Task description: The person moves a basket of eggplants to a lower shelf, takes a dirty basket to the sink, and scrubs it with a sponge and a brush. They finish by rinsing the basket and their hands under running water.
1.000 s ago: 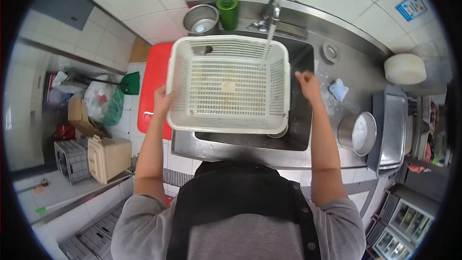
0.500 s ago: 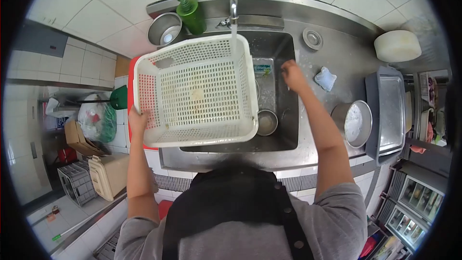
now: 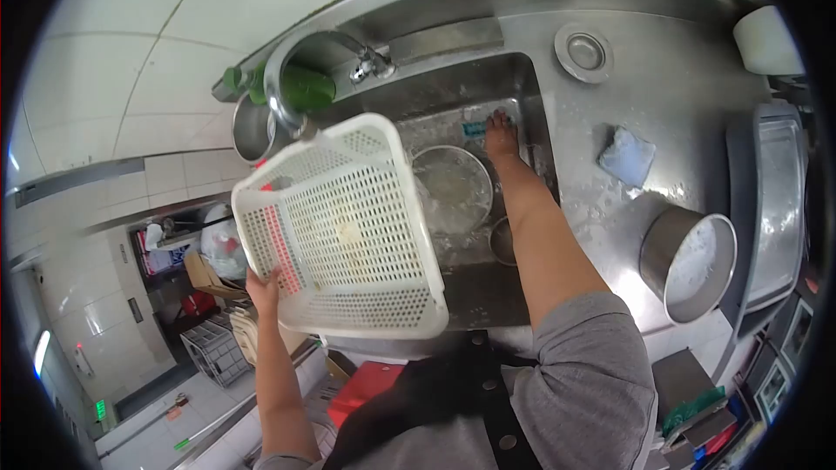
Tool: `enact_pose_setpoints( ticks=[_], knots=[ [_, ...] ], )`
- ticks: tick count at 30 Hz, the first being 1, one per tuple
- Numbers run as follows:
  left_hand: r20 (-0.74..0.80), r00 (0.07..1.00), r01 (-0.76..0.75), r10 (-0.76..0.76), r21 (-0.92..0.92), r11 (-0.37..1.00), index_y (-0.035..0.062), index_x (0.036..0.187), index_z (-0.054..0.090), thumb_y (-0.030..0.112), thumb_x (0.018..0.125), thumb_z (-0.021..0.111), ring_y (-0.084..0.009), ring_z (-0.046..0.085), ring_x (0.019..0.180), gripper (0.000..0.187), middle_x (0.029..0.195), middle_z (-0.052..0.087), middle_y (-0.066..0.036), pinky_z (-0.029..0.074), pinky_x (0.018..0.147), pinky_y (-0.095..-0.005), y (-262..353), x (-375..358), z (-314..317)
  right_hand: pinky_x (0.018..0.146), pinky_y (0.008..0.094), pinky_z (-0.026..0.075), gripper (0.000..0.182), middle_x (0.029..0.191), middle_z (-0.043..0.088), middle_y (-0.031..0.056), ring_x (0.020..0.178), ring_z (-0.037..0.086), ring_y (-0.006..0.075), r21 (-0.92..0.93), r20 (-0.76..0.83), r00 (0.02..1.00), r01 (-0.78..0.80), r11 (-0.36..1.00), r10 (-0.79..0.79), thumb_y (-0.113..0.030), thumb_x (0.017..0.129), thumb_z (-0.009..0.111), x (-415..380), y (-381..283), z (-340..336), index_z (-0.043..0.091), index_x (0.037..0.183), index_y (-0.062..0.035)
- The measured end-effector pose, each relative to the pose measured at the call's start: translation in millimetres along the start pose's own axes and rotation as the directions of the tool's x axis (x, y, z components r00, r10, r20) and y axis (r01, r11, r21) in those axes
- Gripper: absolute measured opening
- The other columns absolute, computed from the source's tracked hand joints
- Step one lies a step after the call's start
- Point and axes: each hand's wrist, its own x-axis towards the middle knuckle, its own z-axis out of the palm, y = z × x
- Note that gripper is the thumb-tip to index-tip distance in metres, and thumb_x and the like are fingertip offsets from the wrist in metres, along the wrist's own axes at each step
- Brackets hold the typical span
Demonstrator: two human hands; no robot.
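Note:
My left hand (image 3: 265, 289) grips the left rim of a white perforated plastic basket (image 3: 353, 239), thumb over the edge. The basket is tilted over the left part of the steel sink (image 3: 475, 292), its inside facing me. My right hand (image 3: 500, 135) reaches down into the sink's far right corner, fingers stretched out and apart. Beside its fingertips lies a small teal piece (image 3: 474, 129), too small to name. A round metal bowl (image 3: 451, 187) and a smaller metal pot (image 3: 502, 241), partly behind my forearm, sit in the sink.
The curved tap (image 3: 277, 87) hangs over the basket's far rim. A green pump bottle (image 3: 300, 87) and a metal bowl (image 3: 251, 130) stand behind it. On the right counter are a small dish (image 3: 584, 52), a cloth (image 3: 627, 157), a suds-filled pot (image 3: 666, 257) and a grey tray (image 3: 778, 200).
My right hand has gone from above the sink's right edge down into its far corner, and its curled fingers have spread. The basket has tilted, and the view has turned.

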Motion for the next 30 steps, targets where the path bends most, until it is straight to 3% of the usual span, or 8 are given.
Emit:
enact_pose_setpoints(
  ticks=[8,10,14,19,21,24,27,30],
  knots=[
    [-0.008,0.994,0.113,-0.113,0.014,0.994,-0.0038,0.119,0.057,0.013,0.082,0.079,-0.0201,0.068,0.089,0.046,0.101,0.070,-0.015,0.053,0.080,-0.0326,29,-6,1,0.105,0.0523,0.043,0.037,0.131,0.060,0.0132,0.126,0.056,0.0242,-0.199,0.011,0.999,0.041,0.979,-0.040,-0.020,0.095,0.048,16,-9,30,0.058,0.129,-0.0100],
    [-0.020,0.991,0.128,-0.129,-0.036,0.991,-0.0033,0.119,0.057,0.014,0.082,0.079,-0.0199,0.067,0.088,0.046,0.101,0.070,-0.014,0.053,0.081,-0.0323,28,-4,3,0.098,0.0483,0.049,0.029,0.106,0.068,0.0148,0.108,0.065,0.0354,0.037,0.038,0.994,-0.102,0.994,0.101,-0.012,0.097,0.042,5,5,64,0.062,0.119,-0.0081],
    [-0.028,0.994,0.100,-0.101,-0.039,0.994,-0.0041,0.118,0.057,0.012,0.082,0.079,-0.0212,0.068,0.087,0.045,0.101,0.070,-0.015,0.053,0.080,-0.0337,16,-4,2,0.091,0.0467,0.053,0.024,0.108,0.067,0.0180,0.105,0.065,0.0383,0.265,0.075,0.945,-0.327,0.907,0.319,-0.016,0.094,0.054,-28,18,94,0.061,0.115,-0.0064],
    [-0.060,0.996,0.064,-0.063,-0.001,0.998,-0.0053,0.113,0.059,0.014,0.080,0.079,-0.0243,0.070,0.087,0.044,0.097,0.072,-0.018,0.054,0.079,-0.0360,8,-4,3,0.088,0.0429,0.053,0.061,0.112,0.068,0.0215,0.101,0.068,0.0349,0.518,0.179,0.843,-0.519,0.680,0.507,-0.030,0.069,0.084,-33,-27,-32,0.056,0.114,-0.0012],
    [-0.067,0.996,0.058,-0.059,-0.017,0.998,-0.0052,0.112,0.060,0.015,0.079,0.079,-0.0256,0.071,0.087,0.043,0.097,0.072,-0.019,0.055,0.079,-0.0365,14,-4,2,0.084,0.0407,0.053,0.063,0.103,0.070,0.0191,0.096,0.069,0.0305,0.799,-0.033,0.941,-0.178,0.575,0.337,-0.029,0.063,0.089,-22,-38,-48,0.056,0.108,0.0005],
    [-0.063,0.997,0.045,-0.044,0.027,0.999,-0.0050,0.112,0.059,0.015,0.079,0.079,-0.0276,0.072,0.087,0.043,0.096,0.072,-0.021,0.055,0.077,-0.0374,21,-3,1,0.082,0.0365,0.052,0.064,0.099,0.069,0.0156,0.090,0.067,0.0249,0.866,-0.162,0.960,0.027,0.500,0.229,-0.029,0.059,0.092,-44,-71,-151,0.057,0.104,0.0001],
    [-0.072,0.997,-0.002,-0.001,-0.044,0.999,-0.0050,0.112,0.059,0.014,0.078,0.079,-0.0309,0.073,0.086,0.044,0.094,0.072,-0.022,0.056,0.074,-0.0391,22,-1,1,0.080,0.0346,0.052,0.060,0.098,0.069,0.0125,0.088,0.067,0.0222,0.893,-0.150,0.982,0.084,0.443,0.118,-0.028,0.063,0.090,-81,-91,-248,0.059,0.106,-0.0004],
    [-0.061,0.998,0.009,-0.006,0.051,0.999,-0.0062,0.111,0.058,0.012,0.074,0.079,-0.0376,0.072,0.085,0.046,0.091,0.071,-0.025,0.057,0.073,-0.0430,34,1,-3,0.077,0.0335,0.052,0.052,0.099,0.069,0.0104,0.088,0.066,0.0203,0.998,0.028,0.991,-0.020,0.062,-0.132,-0.021,0.071,0.085,-109,-99,-305,0.060,0.111,-0.0003]
  ],
)
